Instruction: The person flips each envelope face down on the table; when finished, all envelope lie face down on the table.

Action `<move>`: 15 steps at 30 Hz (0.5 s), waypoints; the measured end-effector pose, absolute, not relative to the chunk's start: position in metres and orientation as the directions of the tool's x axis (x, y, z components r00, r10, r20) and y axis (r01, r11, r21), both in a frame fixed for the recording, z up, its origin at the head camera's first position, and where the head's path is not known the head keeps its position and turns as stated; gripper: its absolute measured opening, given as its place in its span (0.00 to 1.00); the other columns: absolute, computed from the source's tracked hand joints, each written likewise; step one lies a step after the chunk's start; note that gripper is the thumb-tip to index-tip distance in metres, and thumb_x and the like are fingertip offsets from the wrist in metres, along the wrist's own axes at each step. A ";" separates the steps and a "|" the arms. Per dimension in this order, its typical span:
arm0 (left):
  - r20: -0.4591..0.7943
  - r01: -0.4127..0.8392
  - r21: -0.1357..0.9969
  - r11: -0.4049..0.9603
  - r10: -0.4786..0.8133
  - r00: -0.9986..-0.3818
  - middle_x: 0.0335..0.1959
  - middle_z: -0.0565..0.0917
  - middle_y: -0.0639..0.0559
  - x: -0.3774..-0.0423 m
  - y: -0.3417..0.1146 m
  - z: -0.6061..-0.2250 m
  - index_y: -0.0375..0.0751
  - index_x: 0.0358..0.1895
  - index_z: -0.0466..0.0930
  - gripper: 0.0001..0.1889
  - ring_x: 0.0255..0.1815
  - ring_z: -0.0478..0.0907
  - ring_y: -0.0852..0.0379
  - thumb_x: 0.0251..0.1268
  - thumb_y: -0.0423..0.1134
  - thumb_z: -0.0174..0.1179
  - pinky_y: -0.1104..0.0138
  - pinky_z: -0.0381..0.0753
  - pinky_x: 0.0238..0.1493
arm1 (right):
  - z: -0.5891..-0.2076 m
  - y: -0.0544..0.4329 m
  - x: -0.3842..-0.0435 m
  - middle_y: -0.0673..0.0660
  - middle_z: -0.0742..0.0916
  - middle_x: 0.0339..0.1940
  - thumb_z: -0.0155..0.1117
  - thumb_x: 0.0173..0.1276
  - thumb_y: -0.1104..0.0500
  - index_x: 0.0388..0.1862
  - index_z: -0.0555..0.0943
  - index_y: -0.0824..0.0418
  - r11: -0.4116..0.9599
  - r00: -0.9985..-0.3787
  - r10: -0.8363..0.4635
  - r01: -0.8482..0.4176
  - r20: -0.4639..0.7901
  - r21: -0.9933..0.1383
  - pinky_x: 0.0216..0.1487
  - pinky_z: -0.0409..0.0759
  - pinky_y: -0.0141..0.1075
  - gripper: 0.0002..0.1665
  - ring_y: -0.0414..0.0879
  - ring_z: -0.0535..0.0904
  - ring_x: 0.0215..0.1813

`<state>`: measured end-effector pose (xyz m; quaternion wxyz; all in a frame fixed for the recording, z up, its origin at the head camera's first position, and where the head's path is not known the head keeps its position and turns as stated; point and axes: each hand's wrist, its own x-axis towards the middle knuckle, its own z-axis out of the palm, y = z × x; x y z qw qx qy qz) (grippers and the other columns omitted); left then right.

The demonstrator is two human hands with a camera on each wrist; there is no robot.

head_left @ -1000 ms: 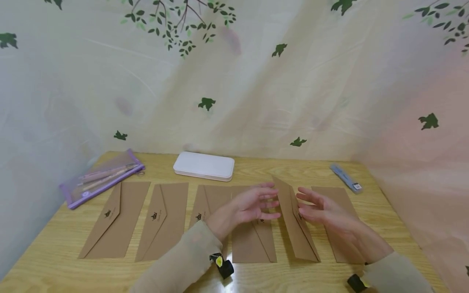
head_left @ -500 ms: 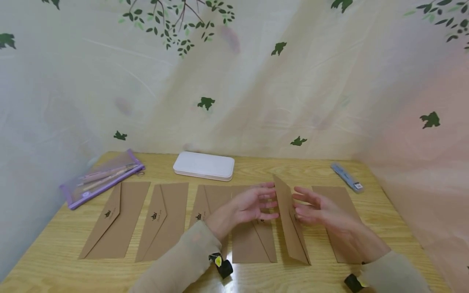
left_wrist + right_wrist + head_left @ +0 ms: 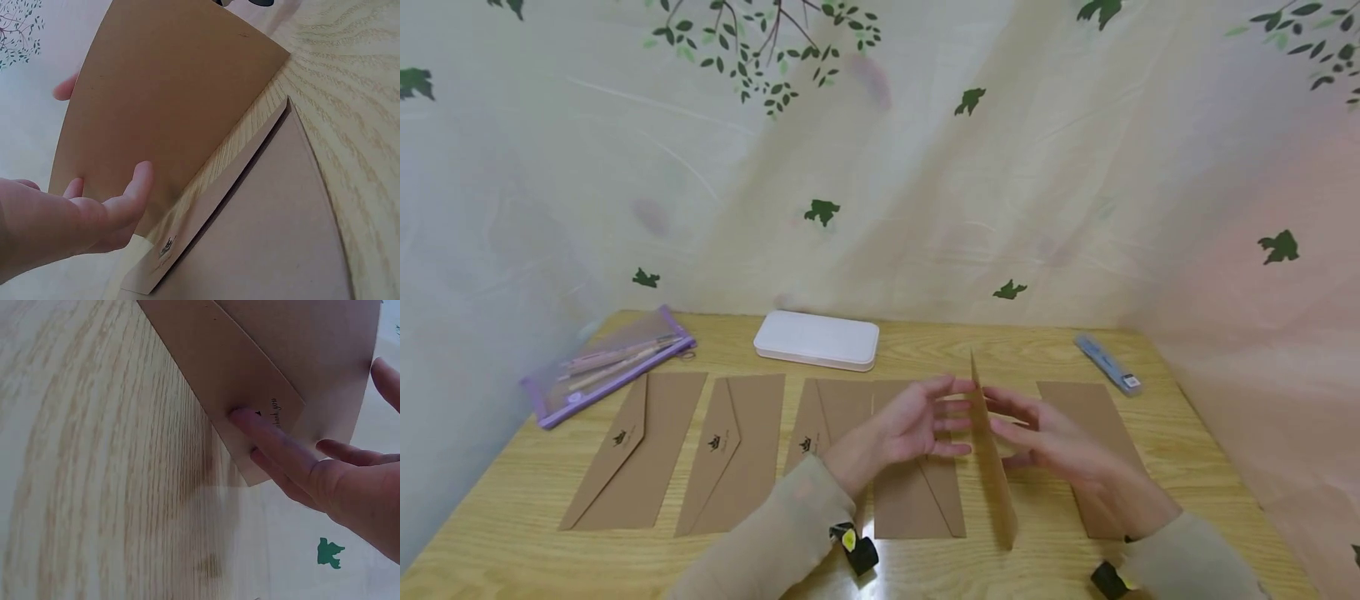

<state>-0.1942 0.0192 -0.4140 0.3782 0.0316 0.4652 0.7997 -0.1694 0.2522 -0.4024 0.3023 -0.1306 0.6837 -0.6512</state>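
Observation:
A brown paper envelope (image 3: 992, 467) stands nearly upright on its long edge between both hands, almost edge-on in the head view. From the left, my left hand (image 3: 898, 425) faces its plain side with fingers extended, some touching or very near the paper. On the opposite side, my right hand (image 3: 1067, 442) rests straight fingertips against the flap side. Printed lettering reading "thank you" shows on the flap (image 3: 250, 381) in the right wrist view. Under my left hand lies another brown envelope (image 3: 910, 508), and a further envelope (image 3: 1090, 425) lies partly hidden behind my right hand.
More brown envelopes lie in a row to the left, including one at the far left (image 3: 662, 458). Farther back are a purple-edged zip pouch (image 3: 572, 408) holding pens, a white case (image 3: 816, 340) and a slim blue packet (image 3: 1107, 364). A patterned curtain (image 3: 880, 208) hangs behind the table.
The envelope between my hands has tilted from leaning with its flap side visible to standing nearly edge-on. My right hand has moved left with it; my left hand has barely moved.

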 end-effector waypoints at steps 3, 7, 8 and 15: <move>-0.299 -0.572 0.774 -0.272 0.639 -0.709 0.76 0.63 0.36 -0.193 0.020 -0.415 0.40 0.74 0.67 0.28 0.75 0.59 0.35 0.81 0.54 0.43 0.37 0.67 0.68 | -0.401 0.252 -0.167 0.68 0.47 0.83 0.52 0.83 0.56 0.83 0.41 0.67 0.115 -0.777 -0.581 0.215 -0.241 -0.970 0.59 0.80 0.58 0.43 0.68 0.51 0.78; -0.310 -0.576 0.776 -0.257 0.639 -0.704 0.79 0.55 0.35 -0.192 0.021 -0.418 0.41 0.74 0.67 0.29 0.77 0.53 0.34 0.81 0.54 0.43 0.37 0.68 0.67 | -0.398 0.251 -0.164 0.70 0.47 0.83 0.52 0.83 0.56 0.83 0.40 0.68 0.114 -0.782 -0.574 0.214 -0.240 -0.970 0.59 0.80 0.58 0.44 0.68 0.51 0.78; -0.314 -0.578 0.775 -0.255 0.639 -0.703 0.79 0.54 0.35 -0.192 0.022 -0.418 0.41 0.74 0.67 0.29 0.78 0.52 0.34 0.81 0.54 0.43 0.36 0.68 0.67 | -0.398 0.251 -0.163 0.70 0.47 0.83 0.52 0.82 0.56 0.83 0.40 0.67 0.112 -0.785 -0.571 0.214 -0.239 -0.970 0.59 0.80 0.58 0.44 0.68 0.53 0.78; -0.334 -0.591 0.768 -0.247 0.634 -0.698 0.80 0.52 0.34 -0.192 0.023 -0.421 0.42 0.74 0.68 0.29 0.78 0.50 0.33 0.81 0.55 0.44 0.36 0.69 0.66 | -0.397 0.253 -0.162 0.70 0.51 0.82 0.52 0.82 0.56 0.84 0.42 0.64 0.100 -0.804 -0.552 0.200 -0.222 -0.975 0.60 0.79 0.59 0.43 0.65 0.60 0.75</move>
